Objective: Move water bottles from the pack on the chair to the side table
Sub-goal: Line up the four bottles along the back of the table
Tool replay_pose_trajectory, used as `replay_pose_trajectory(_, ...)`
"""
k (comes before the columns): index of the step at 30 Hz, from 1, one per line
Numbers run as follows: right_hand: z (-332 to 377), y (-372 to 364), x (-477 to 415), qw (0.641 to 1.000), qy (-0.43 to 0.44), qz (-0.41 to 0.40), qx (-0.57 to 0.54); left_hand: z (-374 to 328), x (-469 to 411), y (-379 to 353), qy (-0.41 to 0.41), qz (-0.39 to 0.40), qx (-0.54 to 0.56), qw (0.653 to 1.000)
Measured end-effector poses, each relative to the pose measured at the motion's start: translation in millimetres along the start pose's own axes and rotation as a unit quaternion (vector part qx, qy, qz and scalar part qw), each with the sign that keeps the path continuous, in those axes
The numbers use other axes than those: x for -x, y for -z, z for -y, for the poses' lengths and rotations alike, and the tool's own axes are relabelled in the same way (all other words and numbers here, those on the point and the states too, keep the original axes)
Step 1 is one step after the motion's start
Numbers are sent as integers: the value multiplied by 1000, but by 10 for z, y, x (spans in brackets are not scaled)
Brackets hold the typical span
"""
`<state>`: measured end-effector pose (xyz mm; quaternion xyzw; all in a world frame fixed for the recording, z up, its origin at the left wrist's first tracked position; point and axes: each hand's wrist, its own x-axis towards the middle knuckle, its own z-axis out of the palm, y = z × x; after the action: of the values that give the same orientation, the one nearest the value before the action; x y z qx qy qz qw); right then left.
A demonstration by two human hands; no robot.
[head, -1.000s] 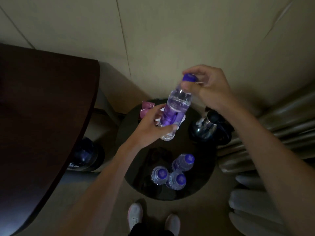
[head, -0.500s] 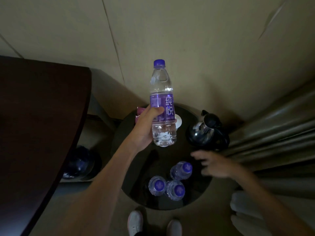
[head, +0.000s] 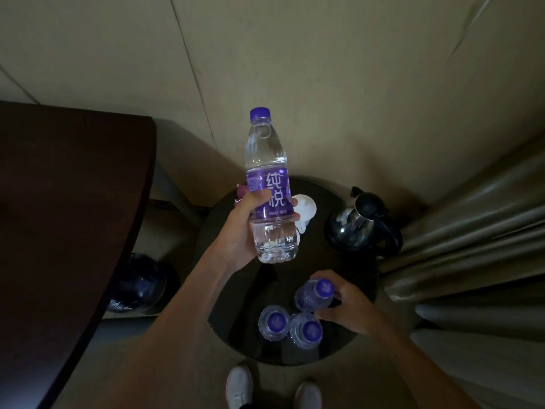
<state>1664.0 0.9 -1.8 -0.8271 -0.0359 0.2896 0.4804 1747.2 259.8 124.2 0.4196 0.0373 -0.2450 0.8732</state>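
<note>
My left hand [head: 240, 231] grips a clear water bottle [head: 267, 160] with a purple label and purple cap, held upright above the round dark side table [head: 236, 290]. Three more purple-capped bottles stand near the table's front edge: one [head: 272, 321] at the left, one [head: 306, 330] in the middle, one [head: 315, 295] behind them. My right hand [head: 345, 302] is wrapped around that rear bottle from the right. The chair and the pack are out of view.
A steel electric kettle [head: 356, 224] on a black base stands at the table's right rear. White cups [head: 305, 206] and a pink packet [head: 240, 194] sit at the back. A dark wooden desk [head: 67, 202] fills the left, curtains [head: 472, 246] the right. My shoes [head: 239, 388] are below.
My right hand let go of the held bottle's cap, dropped to the table and closed around the rear standing bottle. My left hand turned the held bottle upright.
</note>
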Motion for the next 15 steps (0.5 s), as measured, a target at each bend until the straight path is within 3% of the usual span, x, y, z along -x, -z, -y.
replay_pose_trajectory(5, 311, 223, 92, 981, -42, -118, -150, -42, 33, 20, -2, 5, -18, 1000)
replay_pose_trajectory(11, 1372, 894, -107, 908, 107, -185, -361, -219, -68, 40, -38, 6, -39, 998)
replay_pose_trajectory(15, 1979, 1261, -502, 895, 137, -216, -365, -572, -332, -67, -52, -75, -114, 989)
